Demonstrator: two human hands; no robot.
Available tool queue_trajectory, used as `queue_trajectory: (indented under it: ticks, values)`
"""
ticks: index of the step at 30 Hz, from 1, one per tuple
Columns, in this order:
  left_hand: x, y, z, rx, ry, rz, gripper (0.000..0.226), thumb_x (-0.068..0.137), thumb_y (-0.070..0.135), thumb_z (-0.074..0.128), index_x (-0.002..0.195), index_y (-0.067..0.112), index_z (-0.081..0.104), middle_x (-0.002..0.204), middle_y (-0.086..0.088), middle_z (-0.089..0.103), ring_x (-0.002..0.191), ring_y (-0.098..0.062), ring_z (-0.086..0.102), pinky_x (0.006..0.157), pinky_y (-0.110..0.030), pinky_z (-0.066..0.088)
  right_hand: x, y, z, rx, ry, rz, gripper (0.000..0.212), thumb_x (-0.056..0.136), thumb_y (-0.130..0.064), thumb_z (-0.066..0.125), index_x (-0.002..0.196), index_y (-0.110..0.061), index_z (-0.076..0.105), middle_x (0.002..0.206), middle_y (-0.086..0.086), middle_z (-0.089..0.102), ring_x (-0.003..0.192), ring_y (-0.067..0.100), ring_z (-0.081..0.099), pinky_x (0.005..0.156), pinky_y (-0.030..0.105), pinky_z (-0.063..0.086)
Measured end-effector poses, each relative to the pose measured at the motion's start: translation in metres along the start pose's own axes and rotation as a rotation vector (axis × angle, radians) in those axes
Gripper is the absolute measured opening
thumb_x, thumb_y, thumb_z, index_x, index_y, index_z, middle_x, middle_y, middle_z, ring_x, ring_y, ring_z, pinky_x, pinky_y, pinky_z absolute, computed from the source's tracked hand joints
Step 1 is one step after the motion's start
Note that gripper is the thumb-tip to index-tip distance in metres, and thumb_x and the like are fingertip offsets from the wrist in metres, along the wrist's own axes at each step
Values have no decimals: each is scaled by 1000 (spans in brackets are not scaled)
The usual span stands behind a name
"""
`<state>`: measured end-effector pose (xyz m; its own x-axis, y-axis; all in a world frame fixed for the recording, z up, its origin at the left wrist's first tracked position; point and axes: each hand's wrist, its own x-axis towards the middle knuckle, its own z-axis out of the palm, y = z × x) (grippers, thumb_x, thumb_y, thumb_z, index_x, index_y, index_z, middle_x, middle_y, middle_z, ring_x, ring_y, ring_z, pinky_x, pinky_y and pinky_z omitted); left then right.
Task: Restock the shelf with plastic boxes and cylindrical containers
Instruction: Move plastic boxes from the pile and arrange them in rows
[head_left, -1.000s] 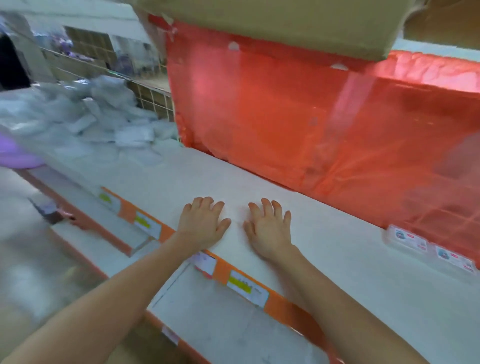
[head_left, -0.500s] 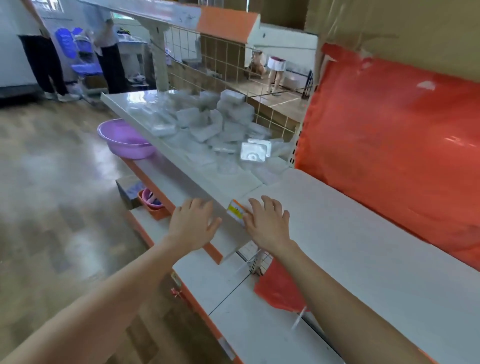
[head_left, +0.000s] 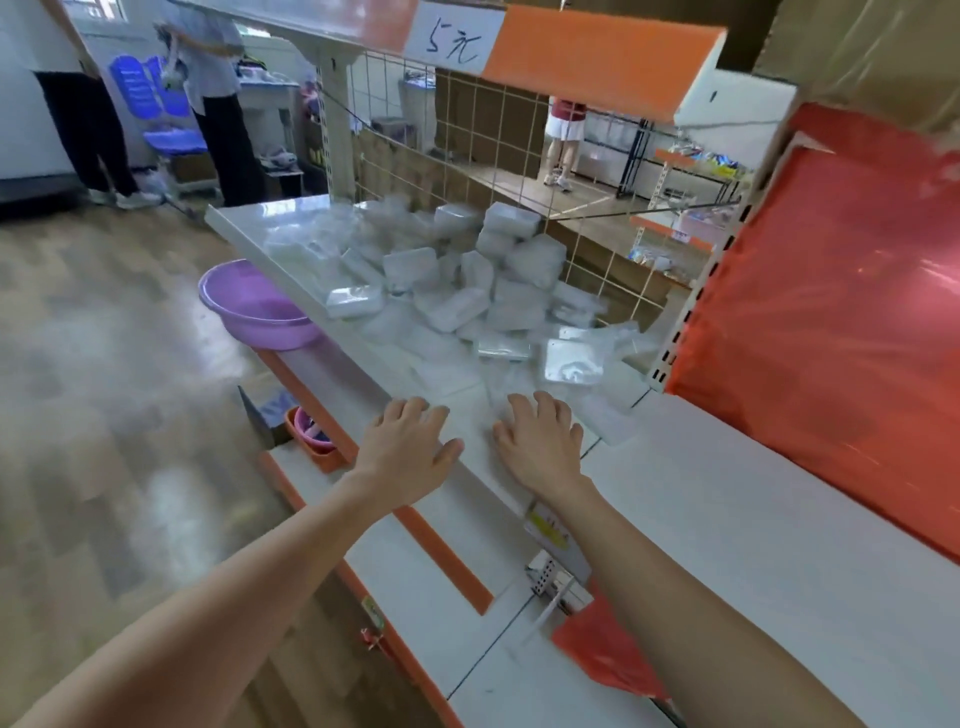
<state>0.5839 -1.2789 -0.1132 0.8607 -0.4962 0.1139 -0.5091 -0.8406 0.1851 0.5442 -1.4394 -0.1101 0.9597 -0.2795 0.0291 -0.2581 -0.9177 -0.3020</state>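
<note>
A heap of clear plastic boxes (head_left: 467, 291) lies on the white shelf (head_left: 244, 228) against a wire grid back. My left hand (head_left: 408, 449) is stretched out flat over the shelf's front edge, fingers straight, holding nothing. My right hand (head_left: 540, 441) is spread flat on the shelf just in front of the nearest flat boxes (head_left: 571, 364), also holding nothing. No cylindrical containers are in view.
A purple basin (head_left: 249, 306) sits on the lower shelf at left, with a small pink bowl (head_left: 311, 431) below it. Red plastic sheeting (head_left: 831, 322) covers the shelf back on the right. People stand at the far left and behind the grid.
My view has swung left from the bare shelf section to the one with the heap of boxes. Both hands have moved left along the shelf, still flat and empty.
</note>
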Motion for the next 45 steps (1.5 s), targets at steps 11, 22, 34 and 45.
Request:
queue_trajectory:
  ticks: [11, 22, 34, 45]
  values:
    - [90, -29, 0, 92, -36, 181, 52, 94, 47, 35, 137, 19, 35, 140, -7, 36, 127, -26, 33, 99, -36, 32, 51, -18, 20, -47, 94, 224, 37, 88, -34, 49, 116, -12, 42, 122, 12, 37, 104, 32, 42, 81, 39, 36]
    - [138, -44, 8, -29, -111, 429, 53, 91, 44, 44, 138, 21, 35, 141, -5, 34, 129, -26, 30, 100, -35, 29, 64, -25, 2, 608, 134, 554, 18, 89, -34, 48, 97, -18, 49, 98, 2, 52, 83, 19, 52, 69, 29, 39]
    - [142, -42, -11, -333, -163, 661, 80, 77, 52, 61, 141, 18, 28, 142, -2, 34, 130, -24, 31, 107, -36, 27, 45, -51, -4, 1671, 312, 855, 25, 84, -24, 40, 80, -10, 60, 59, 9, 67, 47, 26, 62, 46, 25, 49]
    - [148, -53, -19, -491, -179, 822, 103, 59, 47, 77, 144, 29, 21, 146, 5, 23, 131, -17, 20, 108, -38, 24, 42, -64, 2, 1558, 243, 753, 29, 91, -36, 39, 84, -16, 59, 68, 6, 67, 53, 20, 58, 48, 22, 42]
